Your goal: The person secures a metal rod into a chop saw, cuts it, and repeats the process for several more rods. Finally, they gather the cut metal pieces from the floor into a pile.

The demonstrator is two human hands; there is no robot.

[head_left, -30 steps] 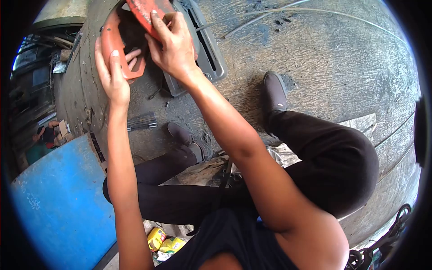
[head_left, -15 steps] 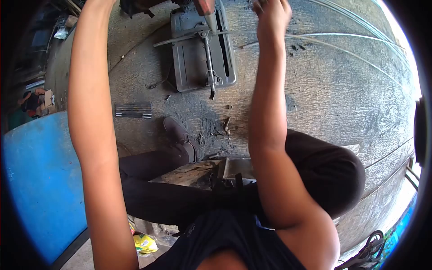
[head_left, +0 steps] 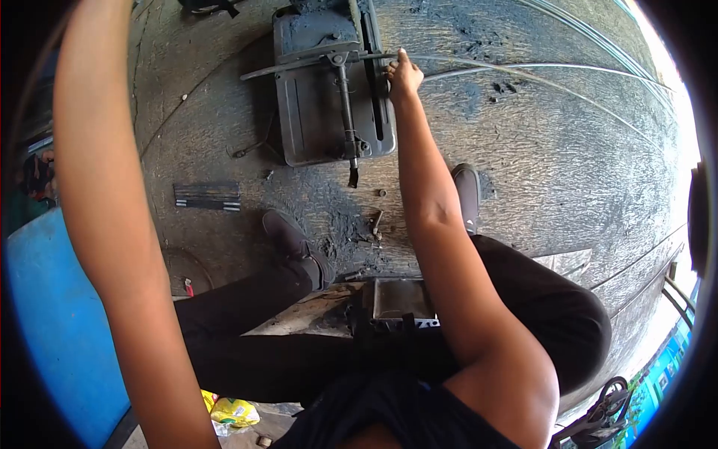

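Note:
A dark metal cut-off saw base (head_left: 321,135) with a vise screw (head_left: 347,108) stands on the floor in front of me. Across its vise lies a long thin metal rod (head_left: 464,61), which runs off to the right. My right hand (head_left: 405,75) is closed around this rod just beside the base, thumb on top. My left arm (head_left: 105,165) reaches up past the upper edge of the view, so the hand itself is out of sight. The saw's upper part is cut off by the frame.
Several long rods (head_left: 591,37) lie at the upper right. A bundle of short dark bars (head_left: 207,196), a small bolt-like piece (head_left: 377,223) and dark filings lie on the floor. A blue surface (head_left: 60,322) is at my left, a yellow packet (head_left: 234,412) below.
My right hand has come down and left onto the rod beside the saw base. My left arm has shifted left. The red-ended saw part at the top is no longer in view.

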